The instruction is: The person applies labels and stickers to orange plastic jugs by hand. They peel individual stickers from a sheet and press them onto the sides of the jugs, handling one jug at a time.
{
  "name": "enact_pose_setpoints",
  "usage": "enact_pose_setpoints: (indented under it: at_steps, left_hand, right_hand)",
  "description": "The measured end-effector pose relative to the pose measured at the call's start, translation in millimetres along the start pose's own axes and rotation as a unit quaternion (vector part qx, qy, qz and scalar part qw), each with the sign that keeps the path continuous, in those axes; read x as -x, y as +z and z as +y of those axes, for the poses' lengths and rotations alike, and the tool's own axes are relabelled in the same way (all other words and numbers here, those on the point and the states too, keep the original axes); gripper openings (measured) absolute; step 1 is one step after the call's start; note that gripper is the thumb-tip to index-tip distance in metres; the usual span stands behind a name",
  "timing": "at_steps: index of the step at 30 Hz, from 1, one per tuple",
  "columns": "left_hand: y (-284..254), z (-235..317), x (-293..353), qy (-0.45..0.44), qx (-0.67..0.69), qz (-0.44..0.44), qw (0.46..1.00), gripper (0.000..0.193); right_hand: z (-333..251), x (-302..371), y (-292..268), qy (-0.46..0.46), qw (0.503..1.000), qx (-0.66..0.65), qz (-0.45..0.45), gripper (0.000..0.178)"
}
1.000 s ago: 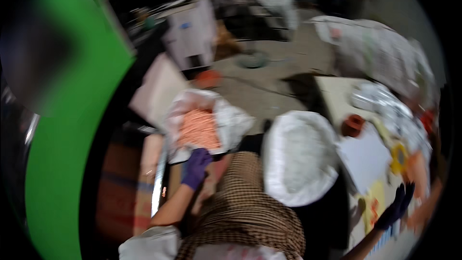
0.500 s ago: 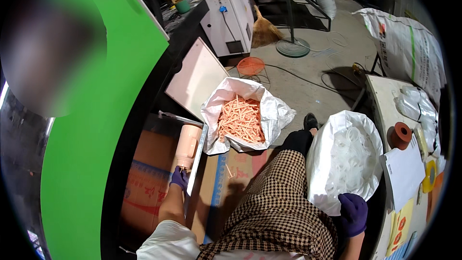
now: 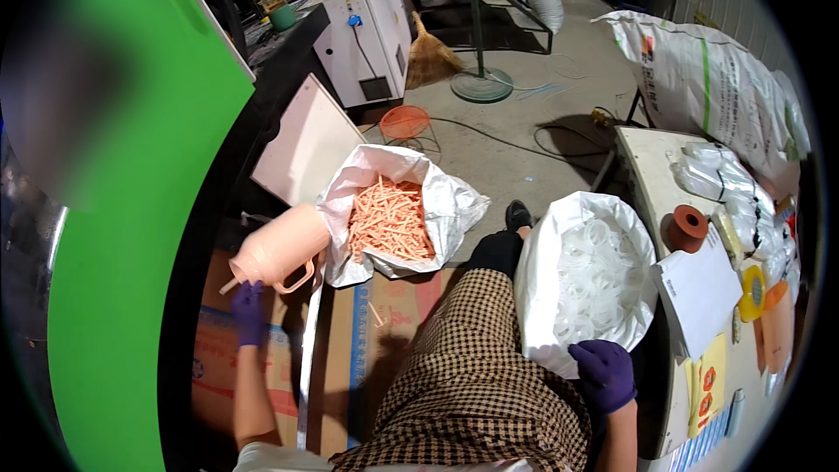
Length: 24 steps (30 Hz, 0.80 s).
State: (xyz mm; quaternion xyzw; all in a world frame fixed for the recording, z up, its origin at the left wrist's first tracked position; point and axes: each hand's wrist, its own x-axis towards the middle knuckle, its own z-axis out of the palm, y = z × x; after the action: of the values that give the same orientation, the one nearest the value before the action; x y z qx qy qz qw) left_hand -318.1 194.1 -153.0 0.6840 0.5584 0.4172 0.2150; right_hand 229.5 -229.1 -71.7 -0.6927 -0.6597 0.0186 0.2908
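L hand (image 3: 249, 310), arm fwd, pinching peach mug (image 3: 284, 249) — R hand (image 3: 605, 376) curled nr white ring bag (image 3: 536, 297), can't tell grip.

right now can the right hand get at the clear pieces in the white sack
Likely yes: the right hand is at the sack's near rim, and nothing covers the clear pieces.

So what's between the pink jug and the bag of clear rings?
In the head view, between jug and ring bag are the open bag of pink sticks, then the person's black-clad leg.
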Motion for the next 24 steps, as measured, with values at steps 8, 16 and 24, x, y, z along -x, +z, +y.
enact_pose_setpoints:
  at_steps: [8,16,24]
  left_hand:
    - [3,296,-4,0.441,-0.130,-0.397,0.795,0.041]
    - [135,326,88,0.194,0.178,-0.488,0.832,0.118]
    - [129,361,144,0.369,0.049,-0.265,0.890,0.104]
  right_hand:
    - [-31,-50,8,-0.069,0.982,-0.132,0.119,0.059]
    - [-67,-63,53,-0.007,0.957,-0.289,0.012,0.096]
    - [-96,-65,14,-0.061,0.992,-0.107,0.038,0.061]
